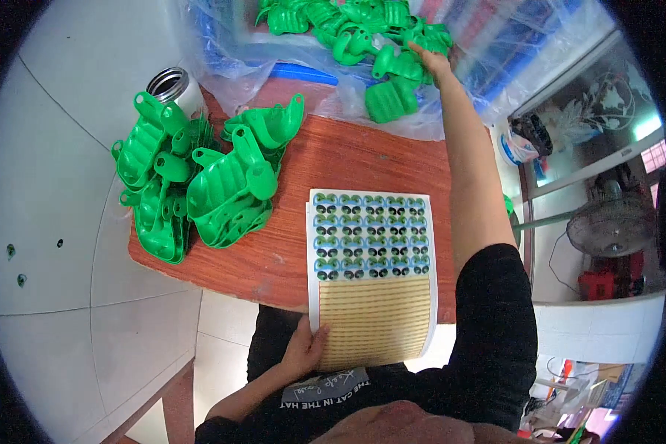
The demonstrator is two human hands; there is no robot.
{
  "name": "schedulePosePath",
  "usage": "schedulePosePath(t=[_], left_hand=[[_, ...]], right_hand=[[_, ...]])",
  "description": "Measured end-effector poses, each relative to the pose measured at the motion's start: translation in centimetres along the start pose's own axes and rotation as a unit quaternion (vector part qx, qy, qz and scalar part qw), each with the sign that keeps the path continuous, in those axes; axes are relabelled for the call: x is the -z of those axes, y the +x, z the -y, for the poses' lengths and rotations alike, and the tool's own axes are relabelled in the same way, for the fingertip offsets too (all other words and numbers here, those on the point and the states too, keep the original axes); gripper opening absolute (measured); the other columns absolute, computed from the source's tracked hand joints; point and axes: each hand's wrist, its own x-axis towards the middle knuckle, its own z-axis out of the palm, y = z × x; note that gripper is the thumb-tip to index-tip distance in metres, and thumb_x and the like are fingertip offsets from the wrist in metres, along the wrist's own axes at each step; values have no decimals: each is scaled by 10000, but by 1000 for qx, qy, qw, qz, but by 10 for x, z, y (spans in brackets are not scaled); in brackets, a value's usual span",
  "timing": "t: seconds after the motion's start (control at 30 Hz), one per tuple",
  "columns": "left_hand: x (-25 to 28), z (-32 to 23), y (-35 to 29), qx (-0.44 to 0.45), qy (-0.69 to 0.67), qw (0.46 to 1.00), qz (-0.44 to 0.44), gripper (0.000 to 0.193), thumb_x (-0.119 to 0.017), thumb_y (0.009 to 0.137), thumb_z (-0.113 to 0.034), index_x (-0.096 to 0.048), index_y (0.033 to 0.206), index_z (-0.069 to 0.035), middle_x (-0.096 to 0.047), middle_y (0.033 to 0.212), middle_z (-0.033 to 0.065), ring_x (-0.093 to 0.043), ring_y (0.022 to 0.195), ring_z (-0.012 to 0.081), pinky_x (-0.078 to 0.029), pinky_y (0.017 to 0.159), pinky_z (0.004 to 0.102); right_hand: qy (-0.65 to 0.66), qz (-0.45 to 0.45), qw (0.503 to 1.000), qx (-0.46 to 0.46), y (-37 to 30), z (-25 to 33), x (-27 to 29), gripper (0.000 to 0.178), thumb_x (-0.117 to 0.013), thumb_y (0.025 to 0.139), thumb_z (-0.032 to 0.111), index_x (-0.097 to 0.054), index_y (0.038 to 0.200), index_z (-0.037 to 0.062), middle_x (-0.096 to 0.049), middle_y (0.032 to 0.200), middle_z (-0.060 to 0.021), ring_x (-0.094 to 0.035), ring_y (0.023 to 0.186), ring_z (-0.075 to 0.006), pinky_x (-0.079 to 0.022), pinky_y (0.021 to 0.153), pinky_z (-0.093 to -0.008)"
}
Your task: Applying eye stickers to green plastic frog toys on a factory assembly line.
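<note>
My left hand [304,348] grips the lower left edge of a sticker sheet [375,318], with the thumb on top. Rows of green and black round stickers with blue bands fill its far half; its near half is yellowish with fine lines. The sheet's far part lies on the brown wooden table [296,259], its near end over my lap. Stretched far forward, my right hand [433,63] is among green plastic pieces [355,43] in a clear plastic-lined blue container. Its thumb side is apart from the other fingers, which are partly hidden. It touches the pieces; no firm grip shows.
Stacked green moulded pieces [233,185] stand on the table's left, beside more green pieces [152,148]. Behind them is an open metal-rimmed white flask [174,87]. The clear plastic liner [237,66] spreads over the far table edge. At right are a tub [522,140] and a fan [610,222].
</note>
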Motion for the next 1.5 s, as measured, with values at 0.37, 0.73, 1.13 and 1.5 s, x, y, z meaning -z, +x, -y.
schedulePosePath(t=[0.37, 0.73, 1.13, 1.5], left_hand=[[-2, -5, 1, -47, 41, 997, -53, 314, -433, 895, -133, -368, 1147, 43, -551, 962, 247, -570, 904, 353, -437, 768, 378], [4, -6, 3, 29, 15, 999, -26, 369, -463, 910, -175, -354, 1201, 26, -528, 1076, 129, -486, 1008, 155, -390, 873, 283], [-3, 12, 16, -62, -113, 989, -74, 222, -504, 885, -93, -396, 1052, 5, -556, 988, 102, -528, 907, 113, -432, 798, 247], [33, -31, -17, -243, 191, 923, -230, 363, -547, 840, -145, -413, 1136, 17, -446, 1025, 113, -452, 858, 201, -393, 754, 313]], right_hand=[[-25, 196, 979, 42, -95, 27, 7, 497, -714, 700, 317, -545, 1113, 100, -588, 908, 8, -534, 831, -115, -418, 698, -255], [-7, 300, 937, 177, -213, 12, 48, 390, -722, 686, 336, -625, 979, 97, -612, 861, -9, -529, 792, -129, -415, 753, -269], [538, 481, 688, -80, -292, -18, 79, 247, -534, 869, 145, -500, 1109, 95, -544, 818, 40, -407, 581, -69, -356, 540, -206], [703, 335, 591, -209, -383, -21, 117, 229, -554, 849, 193, -523, 1063, 115, -534, 892, 2, -379, 557, -80, -337, 492, -222]])
